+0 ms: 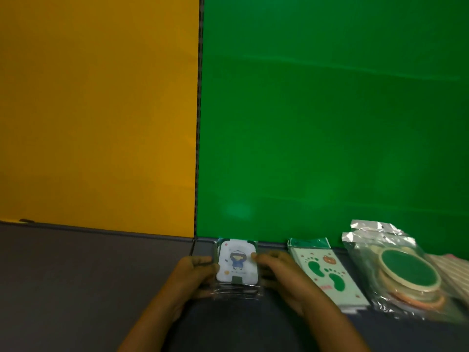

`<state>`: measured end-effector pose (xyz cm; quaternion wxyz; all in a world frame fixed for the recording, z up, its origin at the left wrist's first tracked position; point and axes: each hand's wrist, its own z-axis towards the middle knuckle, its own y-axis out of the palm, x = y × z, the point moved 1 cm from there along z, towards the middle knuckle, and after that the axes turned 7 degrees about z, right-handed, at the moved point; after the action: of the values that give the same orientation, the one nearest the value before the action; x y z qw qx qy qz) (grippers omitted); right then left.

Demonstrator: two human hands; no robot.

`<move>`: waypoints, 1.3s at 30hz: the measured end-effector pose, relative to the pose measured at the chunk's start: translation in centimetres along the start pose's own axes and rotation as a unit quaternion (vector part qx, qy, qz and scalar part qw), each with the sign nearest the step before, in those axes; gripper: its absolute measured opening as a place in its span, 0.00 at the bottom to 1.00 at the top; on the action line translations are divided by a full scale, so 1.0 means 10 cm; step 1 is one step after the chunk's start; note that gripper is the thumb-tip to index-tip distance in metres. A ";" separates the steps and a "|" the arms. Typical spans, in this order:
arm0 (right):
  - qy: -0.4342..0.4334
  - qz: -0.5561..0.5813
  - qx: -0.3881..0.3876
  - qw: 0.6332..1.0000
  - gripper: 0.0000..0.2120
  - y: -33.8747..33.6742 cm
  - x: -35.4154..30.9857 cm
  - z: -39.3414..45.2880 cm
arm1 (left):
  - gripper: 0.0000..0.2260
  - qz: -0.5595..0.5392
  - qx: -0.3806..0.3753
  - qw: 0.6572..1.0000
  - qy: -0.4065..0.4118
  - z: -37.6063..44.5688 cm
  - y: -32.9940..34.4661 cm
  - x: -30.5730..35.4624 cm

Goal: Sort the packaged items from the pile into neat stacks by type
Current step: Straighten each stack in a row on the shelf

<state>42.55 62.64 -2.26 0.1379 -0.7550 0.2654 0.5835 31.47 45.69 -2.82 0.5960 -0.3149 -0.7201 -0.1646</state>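
step: card packets point(238, 265) squared into a stack on tabletop point(76, 270) | grip: left hand point(195, 273) and right hand point(276, 273) clamped on packet sides | advice: edges to be aligned evenly before release, footprint packets point(327, 273) left undisturbed

Two bare forearms, hands point(243, 278) unadorned

The packs are all in crinkly, glossy clear plastic, especially the round green pads point(409, 271). The footprint pack point(327, 273) looks like smooth card, and the table point(88, 275) is matt grey.
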 end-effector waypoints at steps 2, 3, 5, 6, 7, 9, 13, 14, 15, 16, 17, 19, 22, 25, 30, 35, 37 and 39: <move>0.022 0.023 0.006 0.999 0.24 -0.02 0.00 0.04 | 0.03 0.004 -0.017 1.000 -0.004 0.03 -0.05 0.02; 0.029 0.019 0.009 0.999 0.28 -0.02 -0.02 0.05 | 0.03 0.004 -0.028 1.000 -0.008 0.03 -0.07 0.04; 0.038 -0.001 0.007 0.999 0.37 0.00 -0.04 0.08 | 0.04 0.005 -0.048 0.999 -0.016 0.04 -0.12 0.06; 0.042 -0.012 0.001 0.999 0.39 0.03 -0.05 0.08 | 0.04 0.008 -0.059 0.998 -0.021 0.06 -0.14 0.05; 0.048 -0.019 -0.007 0.999 0.35 0.08 -0.06 0.06 | 0.04 0.010 -0.070 0.997 -0.026 0.06 -0.16 0.05; 0.051 -0.026 -0.019 0.998 0.23 0.17 -0.06 0.04 | 0.05 0.016 -0.092 0.995 -0.032 0.07 -0.19 0.04; -0.031 -0.113 0.025 0.993 0.18 0.34 -0.13 -0.02 | 0.05 0.029 -0.113 0.993 -0.018 0.08 -0.22 0.07; -0.064 -0.143 0.031 0.987 0.16 0.39 -0.19 -0.06 | 0.05 0.013 -0.116 0.993 -0.013 0.08 -0.22 0.07; -0.103 -0.177 0.034 0.978 0.15 0.43 -0.24 -0.10 | 0.05 -0.005 -0.114 0.993 -0.013 0.08 -0.22 0.08; -0.149 -0.213 0.032 0.965 0.15 0.48 -0.29 -0.13 | 0.07 -0.033 -0.113 0.993 -0.013 0.08 -0.24 0.07; -0.199 -0.249 0.032 0.947 0.16 0.52 -0.33 -0.16 | 0.10 -0.063 -0.107 0.992 -0.014 0.13 -0.19 0.09; -0.290 -0.316 0.033 0.903 0.21 0.55 -0.38 -0.20 | 0.14 -0.118 -0.066 0.991 -0.016 0.26 -0.14 0.07; -0.355 -0.316 0.020 0.880 0.25 0.49 -0.35 -0.20 | 0.17 -0.115 0.026 0.993 0.031 0.44 -0.06 0.06; -0.326 -0.240 0.033 0.914 0.27 0.32 -0.14 -0.12 | 0.19 0.039 0.031 0.987 0.155 0.31 -0.03 0.17; -0.259 -0.159 0.049 0.951 0.27 0.21 0.20 0.06 | 0.15 0.208 0.034 0.958 0.192 0.36 0.21 0.11; -0.249 -0.186 0.061 0.949 0.28 0.22 0.36 0.23 | 0.22 0.273 0.047 0.947 0.161 0.41 0.32 0.00; -0.264 -0.195 0.079 0.941 0.26 0.22 0.38 0.23 | 0.23 0.270 0.066 0.948 0.157 0.42 0.33 0.01; -0.288 -0.199 0.104 0.931 0.24 0.23 0.38 0.23 | 0.22 0.264 0.079 0.948 0.158 0.44 0.35 -0.01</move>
<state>40.07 61.07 -6.28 0.3994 -0.5735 0.1172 0.7055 30.41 50.99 -4.48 0.7473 -0.4152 -0.5187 0.0084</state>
